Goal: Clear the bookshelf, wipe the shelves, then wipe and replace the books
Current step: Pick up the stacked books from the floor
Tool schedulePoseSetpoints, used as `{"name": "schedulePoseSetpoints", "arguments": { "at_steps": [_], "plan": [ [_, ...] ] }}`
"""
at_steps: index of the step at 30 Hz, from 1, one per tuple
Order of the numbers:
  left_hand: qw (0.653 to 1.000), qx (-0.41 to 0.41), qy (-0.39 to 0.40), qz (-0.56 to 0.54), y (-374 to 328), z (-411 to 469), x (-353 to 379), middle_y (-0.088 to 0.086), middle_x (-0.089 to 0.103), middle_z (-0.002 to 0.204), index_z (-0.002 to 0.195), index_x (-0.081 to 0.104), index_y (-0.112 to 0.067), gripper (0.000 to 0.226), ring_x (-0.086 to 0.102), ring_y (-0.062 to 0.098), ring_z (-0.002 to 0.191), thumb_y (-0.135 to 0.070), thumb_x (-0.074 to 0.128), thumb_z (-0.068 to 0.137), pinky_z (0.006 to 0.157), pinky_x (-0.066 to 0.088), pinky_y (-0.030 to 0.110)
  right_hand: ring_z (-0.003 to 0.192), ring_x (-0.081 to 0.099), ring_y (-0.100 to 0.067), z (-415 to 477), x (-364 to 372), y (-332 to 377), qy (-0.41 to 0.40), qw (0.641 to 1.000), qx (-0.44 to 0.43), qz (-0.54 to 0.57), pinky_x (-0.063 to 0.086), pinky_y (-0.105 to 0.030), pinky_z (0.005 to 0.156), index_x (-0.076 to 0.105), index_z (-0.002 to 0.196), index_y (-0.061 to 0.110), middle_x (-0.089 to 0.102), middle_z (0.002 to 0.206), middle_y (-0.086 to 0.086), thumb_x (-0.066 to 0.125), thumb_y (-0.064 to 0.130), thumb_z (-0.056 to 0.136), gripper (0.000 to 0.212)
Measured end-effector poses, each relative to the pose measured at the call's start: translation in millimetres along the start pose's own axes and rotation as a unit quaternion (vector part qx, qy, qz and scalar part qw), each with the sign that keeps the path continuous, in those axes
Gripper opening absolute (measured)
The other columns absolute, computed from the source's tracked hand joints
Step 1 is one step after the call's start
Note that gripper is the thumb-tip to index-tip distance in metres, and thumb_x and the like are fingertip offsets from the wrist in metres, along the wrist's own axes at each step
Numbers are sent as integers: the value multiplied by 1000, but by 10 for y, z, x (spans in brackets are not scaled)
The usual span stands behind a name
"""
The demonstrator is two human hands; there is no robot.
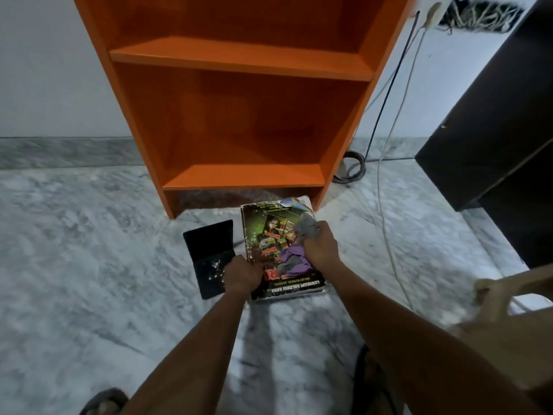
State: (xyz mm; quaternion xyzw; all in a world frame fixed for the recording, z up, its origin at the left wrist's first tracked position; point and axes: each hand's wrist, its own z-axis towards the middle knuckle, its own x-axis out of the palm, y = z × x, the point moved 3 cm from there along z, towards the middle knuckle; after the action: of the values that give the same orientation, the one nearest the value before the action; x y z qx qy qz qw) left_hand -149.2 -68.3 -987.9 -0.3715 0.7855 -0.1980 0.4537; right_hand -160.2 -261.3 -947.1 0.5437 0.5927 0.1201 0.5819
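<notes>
An orange bookshelf (pixel 239 55) stands against the wall with its visible shelves bare. On the marble floor in front of it lies a stack of worn books; the top one (pixel 263 235) has a dark green cover. My right hand (pixel 321 247) grips a grey and purple cloth (pixel 291 259) bunched on that cover. My left hand (pixel 244 274) holds the stack's near left edge with curled fingers. A thin dark blue book (pixel 209 253) lies flat on the floor just left of the stack.
Cables (pixel 386 181) run down the wall and coil on the floor right of the shelf. A dark cabinet (pixel 493 139) stands at the right. A blurred pale object (pixel 508 310) sits close at the lower right. A sandal (pixel 104 399) shows at the bottom left.
</notes>
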Motion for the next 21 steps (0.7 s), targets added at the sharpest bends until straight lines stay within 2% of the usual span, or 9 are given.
{"name": "schedulePoseSetpoints", "arguments": {
  "at_steps": [3, 7, 10, 12, 14, 16, 19, 20, 21],
  "plan": [
    [999, -30, 14, -28, 17, 78, 7, 18, 71, 110, 106, 68, 2, 37, 68, 34, 103, -32, 70, 91, 76, 47, 34, 95, 62, -29, -43, 18, -62, 15, 1000, 1, -18, 43, -32, 75, 45, 119, 21, 65, 108, -10, 60, 16, 93, 30],
    [997, -60, 20, -52, 103, 207, 31, 26, 73, 106, 106, 69, 11, 48, 70, 37, 98, -32, 77, 84, 79, 56, 41, 96, 60, -28, -101, 12, -115, 36, 998, 1, -52, 42, -32, 77, 42, 121, 21, 61, 106, -6, 58, 20, 96, 29],
    [995, -69, 19, -64, 142, 289, 61, 24, 74, 103, 106, 70, 10, 54, 71, 36, 96, -34, 84, 78, 66, 50, 34, 102, 59, -28, -125, 31, -175, 43, 997, -8, -66, 44, -33, 82, 45, 126, 18, 61, 113, -8, 57, 16, 97, 32],
    [989, -92, 34, -106, 165, 308, 109, 23, 74, 100, 104, 71, 10, 55, 72, 35, 95, -31, 89, 71, 64, 54, 38, 107, 61, -29, -153, 55, -241, 55, 996, -15, -71, 48, -35, 86, 46, 132, 14, 61, 116, -8, 58, 13, 96, 38],
    [977, -110, 57, -174, 203, 333, 167, 22, 74, 91, 100, 72, 10, 54, 72, 34, 82, -25, 93, 64, 63, 56, 44, 107, 63, -29, -195, 95, -349, 77, 995, -25, -67, 52, -39, 90, 50, 128, 14, 64, 114, -5, 59, 11, 95, 35],
    [963, -111, 89, -230, 169, 284, 201, 20, 73, 89, 99, 71, 11, 40, 67, 28, 71, -13, 88, 72, 58, 51, 34, 101, 64, -27, -250, 118, -435, 94, 991, -33, -89, 51, -36, 86, 56, 125, 14, 66, 109, -4, 57, 14, 97, 28],
    [934, -89, 171, -300, -29, 102, 223, 17, 65, 97, 106, 57, 2, 12, 65, 23, 75, 5, 59, 95, 59, 56, 34, 92, 62, -22, -278, 153, -512, 104, 986, -64, -110, 44, -23, 72, 62, 126, 11, 66, 105, -3, 55, 13, 99, 28],
    [928, -72, 188, -314, -91, 63, 206, 18, 62, 101, 108, 51, -5, 16, 64, 23, 77, 7, 52, 98, 57, 57, 35, 91, 62, -19, -307, 165, -497, 102, 987, -81, -94, 44, -18, 70, 62, 129, 10, 66, 107, -4, 54, 10, 99, 31],
    [927, -46, 197, -317, -156, -5, 150, 19, 61, 105, 109, 48, -10, 21, 63, 25, 80, 9, 47, 98, 56, 58, 35, 94, 62, -16, -362, 175, -450, 104, 986, -104, -73, 46, -14, 74, 61, 134, 11, 66, 114, -5, 52, 9, 100, 35]
  ]
}}
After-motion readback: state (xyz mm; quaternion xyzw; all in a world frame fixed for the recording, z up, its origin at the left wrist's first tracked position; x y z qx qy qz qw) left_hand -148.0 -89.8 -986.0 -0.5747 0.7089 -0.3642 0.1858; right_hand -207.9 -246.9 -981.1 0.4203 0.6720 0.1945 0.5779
